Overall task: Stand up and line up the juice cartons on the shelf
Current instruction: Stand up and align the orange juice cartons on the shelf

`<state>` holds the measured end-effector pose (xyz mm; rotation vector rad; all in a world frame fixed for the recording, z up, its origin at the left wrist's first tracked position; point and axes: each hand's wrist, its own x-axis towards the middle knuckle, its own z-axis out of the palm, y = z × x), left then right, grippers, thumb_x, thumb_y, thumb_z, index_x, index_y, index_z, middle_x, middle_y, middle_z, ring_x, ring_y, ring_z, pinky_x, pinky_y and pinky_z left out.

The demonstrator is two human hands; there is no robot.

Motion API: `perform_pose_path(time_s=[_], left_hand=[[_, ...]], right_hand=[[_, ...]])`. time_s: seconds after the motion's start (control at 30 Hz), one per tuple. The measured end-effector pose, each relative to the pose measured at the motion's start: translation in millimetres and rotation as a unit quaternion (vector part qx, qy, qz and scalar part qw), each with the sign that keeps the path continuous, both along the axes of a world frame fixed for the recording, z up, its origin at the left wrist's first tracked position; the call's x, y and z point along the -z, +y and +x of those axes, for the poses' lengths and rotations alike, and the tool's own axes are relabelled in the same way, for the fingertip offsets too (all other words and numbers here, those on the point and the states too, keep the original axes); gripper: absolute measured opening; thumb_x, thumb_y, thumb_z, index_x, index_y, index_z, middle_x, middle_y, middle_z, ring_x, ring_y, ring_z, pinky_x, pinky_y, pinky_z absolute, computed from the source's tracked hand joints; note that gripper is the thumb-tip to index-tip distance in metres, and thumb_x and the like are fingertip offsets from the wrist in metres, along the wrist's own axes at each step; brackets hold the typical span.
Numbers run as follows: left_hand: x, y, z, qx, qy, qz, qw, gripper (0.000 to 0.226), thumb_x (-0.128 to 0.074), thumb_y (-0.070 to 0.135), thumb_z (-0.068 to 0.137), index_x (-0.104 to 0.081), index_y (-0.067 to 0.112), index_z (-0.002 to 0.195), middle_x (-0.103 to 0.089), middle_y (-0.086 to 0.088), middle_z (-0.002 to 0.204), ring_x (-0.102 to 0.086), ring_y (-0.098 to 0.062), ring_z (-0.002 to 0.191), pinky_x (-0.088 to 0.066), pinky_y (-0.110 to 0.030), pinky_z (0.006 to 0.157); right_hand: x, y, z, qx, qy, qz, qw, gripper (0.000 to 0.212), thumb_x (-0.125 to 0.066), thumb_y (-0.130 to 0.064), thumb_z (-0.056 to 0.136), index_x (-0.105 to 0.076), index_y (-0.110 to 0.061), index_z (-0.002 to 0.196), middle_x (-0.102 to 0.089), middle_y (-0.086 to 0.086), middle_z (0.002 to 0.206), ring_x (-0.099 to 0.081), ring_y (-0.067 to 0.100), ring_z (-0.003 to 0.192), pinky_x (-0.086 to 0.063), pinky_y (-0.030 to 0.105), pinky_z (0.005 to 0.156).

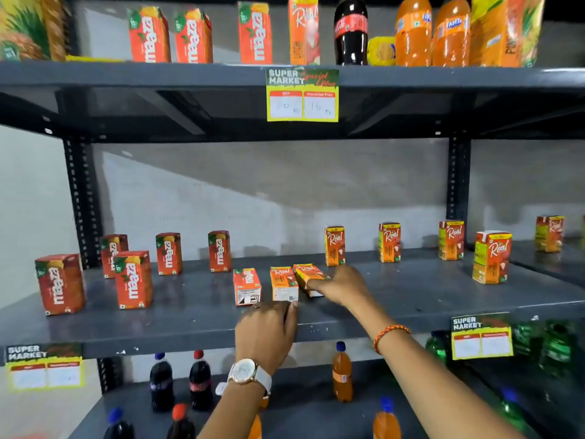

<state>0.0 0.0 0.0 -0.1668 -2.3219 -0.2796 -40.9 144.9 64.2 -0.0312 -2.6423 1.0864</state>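
Observation:
Three small juice cartons lie flat at the middle of the grey shelf [190, 315]: a red Maaza carton [247, 286], an orange Real carton [284, 283] and a second Real carton [308, 275]. My right hand [340, 285] rests on that second Real carton, fingers curled over its near end. My left hand [266, 331], with a wristwatch, sits just in front of the middle carton, fingertips touching its base. Several Maaza cartons [133, 278] stand upright to the left. Several Real cartons [492, 256] stand upright to the right.
The shelf above [158, 74] carries Maaza cartons, a cola bottle [350, 30] and orange soda bottles. A yellow price tag [302, 95] hangs from its edge. Below, cola and orange bottles [342, 372] stand on the lower shelf. Dark uprights [82, 201] frame the bay.

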Motion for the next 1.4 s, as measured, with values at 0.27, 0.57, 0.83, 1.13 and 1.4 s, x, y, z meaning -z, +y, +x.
perform_pose_path(time_s=[0.27,0.57,0.83,1.13,1.4], left_hand=[[16,2,-16,-0.039,0.168,-0.024,0.985,0.036,-0.046,0.031,0.084,-0.064,0.019,0.055,-0.064,-0.001,0.053,-0.056,-0.020,0.044,-0.040,-0.025,0.046],[22,1,-21,-0.030,0.203,-0.030,0.978,0.035,-0.046,0.029,0.085,-0.065,0.019,0.058,-0.065,-0.001,0.055,-0.058,-0.022,0.046,-0.043,-0.029,0.048],[18,3,-17,-0.025,0.183,-0.033,0.982,0.037,-0.043,0.030,0.086,-0.066,0.019,0.059,-0.068,-0.001,0.059,-0.061,-0.020,0.050,-0.045,-0.029,0.051],[18,2,-15,-0.020,0.158,-0.033,0.987,0.038,-0.042,0.031,0.087,-0.067,0.019,0.061,-0.068,0.000,0.060,-0.062,-0.019,0.051,-0.044,-0.028,0.052],[9,15,-8,0.019,0.160,0.020,0.987,0.040,-0.047,0.034,0.085,-0.060,0.018,0.051,-0.060,-0.001,0.047,-0.053,-0.022,0.041,-0.036,-0.026,0.048]], right_hand=[[10,-14,-20,-0.008,-0.018,-0.021,1.000,0.053,-0.075,-0.044,0.067,-0.059,-0.006,0.100,-0.065,0.011,0.109,-0.063,0.023,0.098,-0.050,0.029,0.075],[18,-11,-18,0.056,0.104,-0.081,0.990,0.035,-0.076,-0.037,0.065,-0.063,-0.014,0.089,-0.069,0.006,0.096,-0.067,0.025,0.092,-0.046,0.026,0.069],[10,-17,-7,0.079,0.266,-0.148,0.949,0.058,-0.077,-0.024,0.069,-0.045,-0.005,0.114,-0.050,0.014,0.115,-0.060,0.026,0.098,-0.048,0.024,0.065],[18,-25,-5,0.090,0.284,-0.200,0.933,0.055,-0.074,-0.025,0.073,-0.043,-0.008,0.114,-0.048,0.011,0.113,-0.053,0.013,0.091,-0.035,0.006,0.055],[8,9,-2,0.157,0.301,-0.201,0.919,0.049,-0.074,-0.035,0.068,-0.045,-0.016,0.102,-0.056,0.003,0.105,-0.057,0.021,0.099,-0.055,0.033,0.073]])
